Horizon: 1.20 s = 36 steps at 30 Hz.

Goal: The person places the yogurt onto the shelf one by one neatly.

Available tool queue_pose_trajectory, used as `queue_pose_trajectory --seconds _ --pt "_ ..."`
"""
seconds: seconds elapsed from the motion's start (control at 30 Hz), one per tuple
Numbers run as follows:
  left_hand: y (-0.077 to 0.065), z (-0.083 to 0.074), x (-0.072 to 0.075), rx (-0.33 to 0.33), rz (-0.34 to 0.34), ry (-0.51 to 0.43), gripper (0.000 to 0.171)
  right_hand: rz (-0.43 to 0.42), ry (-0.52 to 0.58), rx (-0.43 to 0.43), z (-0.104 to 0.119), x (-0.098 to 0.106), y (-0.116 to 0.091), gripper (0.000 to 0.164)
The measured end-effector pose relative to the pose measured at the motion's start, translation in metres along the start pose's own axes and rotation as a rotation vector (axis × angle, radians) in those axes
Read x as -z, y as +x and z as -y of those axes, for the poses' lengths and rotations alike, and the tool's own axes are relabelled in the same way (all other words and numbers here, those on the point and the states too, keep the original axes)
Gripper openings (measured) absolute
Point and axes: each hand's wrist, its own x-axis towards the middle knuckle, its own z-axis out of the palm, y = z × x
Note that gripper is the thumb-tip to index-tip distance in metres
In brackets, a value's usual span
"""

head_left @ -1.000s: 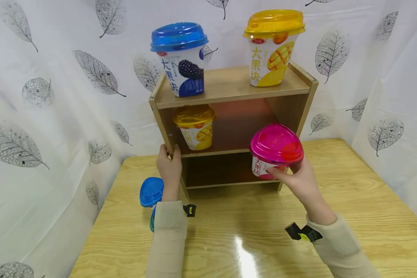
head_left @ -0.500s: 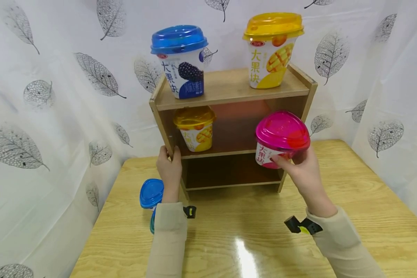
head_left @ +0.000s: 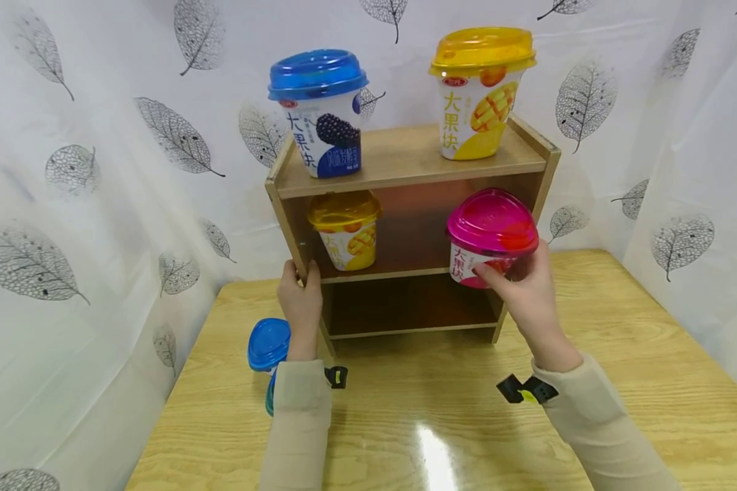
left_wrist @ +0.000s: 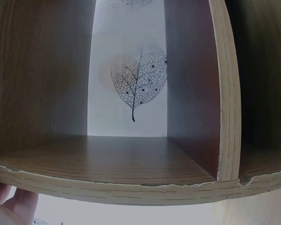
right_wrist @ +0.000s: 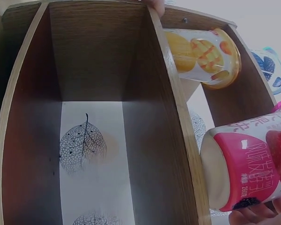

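Note:
My right hand (head_left: 528, 290) grips a yogurt cup with a pink lid (head_left: 493, 221), thumb on its front, at the right end of the wooden shelf's (head_left: 399, 271) middle level. In the right wrist view that pink cup (right_wrist: 248, 164) lies close beside the middle board's front edge. My left hand (head_left: 301, 296) holds the shelf's left side panel, fingers behind it and thumb in front; in the left wrist view its fingers (left_wrist: 21, 204) show at the lower left corner. A yellow-lidded mango cup (head_left: 347, 232) stands at the middle level's left end.
On the shelf's top stand a blue-lidded blackberry cup (head_left: 319, 112) at left and a yellow-lidded cup (head_left: 482, 95) at right. Another blue-lidded cup (head_left: 268, 343) sits on the wooden table (head_left: 393, 436) at left, partly behind my left arm, beside a teal-rimmed thing (head_left: 270, 395).
My right hand has lifted the pink-lidded cup from in front of the lower level to the middle level, lately shifting slightly left and inward. The left hand has stayed on the side panel.

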Motion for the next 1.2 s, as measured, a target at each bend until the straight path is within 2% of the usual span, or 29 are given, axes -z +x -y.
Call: queue_pose_trajectory --seconds 0.17,0.3,0.5,0.8,1.2 --pt "0.0 0.001 0.0 0.008 0.002 -0.004 0.025 -0.046 -0.084 -0.059 -0.001 -0.002 0.003 0.061" --pt "0.0 0.001 0.0 0.005 -0.001 0.0 0.025 -0.074 -0.177 -0.067 -0.002 -0.003 0.005 0.057" --pt "0.001 0.001 -0.001 -0.006 -0.002 0.005 0.024 -0.132 -0.277 -0.017 -0.007 -0.005 0.006 0.055" --pt "0.001 0.002 0.0 -0.027 -0.006 0.002 0.023 -0.258 -0.386 0.117 -0.019 -0.008 0.006 0.057" --pt "0.001 0.003 0.0 -0.011 0.004 -0.011 0.025 -0.348 -0.431 0.162 -0.029 -0.01 0.01 0.051"
